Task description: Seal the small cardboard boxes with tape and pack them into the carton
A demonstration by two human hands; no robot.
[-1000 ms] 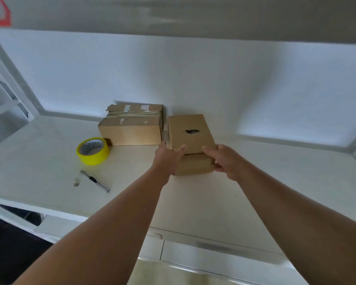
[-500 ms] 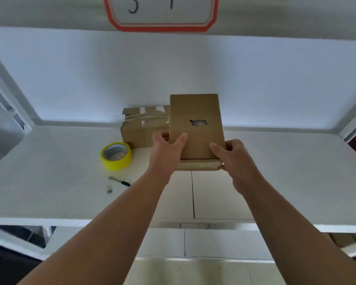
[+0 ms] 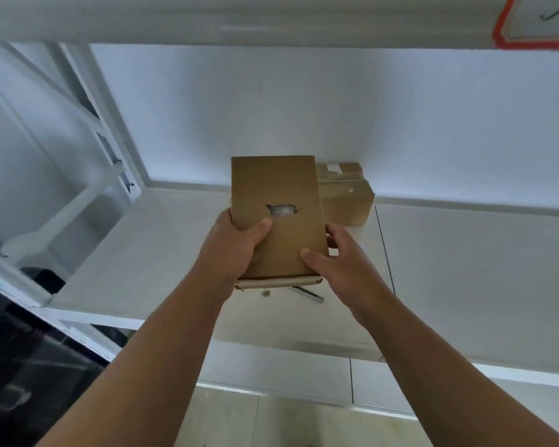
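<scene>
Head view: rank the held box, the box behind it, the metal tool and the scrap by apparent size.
1. Held box, though nearness to the camera inflates it.
2. Rear box, partly hidden.
3. Metal tool, mostly hidden.
4. Scrap.

Packing workstation: white bench point(image 3: 465, 269), metal rack frame point(image 3: 75, 203), red-bordered numbered label point(image 3: 542, 21), taped cardboard box point(image 3: 346, 201)

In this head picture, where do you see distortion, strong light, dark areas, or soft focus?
Head view: the wide lens skews the shelf frame at left; the back wall glows pale blue, no hard glare; the lower-left corner is dark; the small box in the left hand and right hand looks sharp, the second box behind softer.
</scene>
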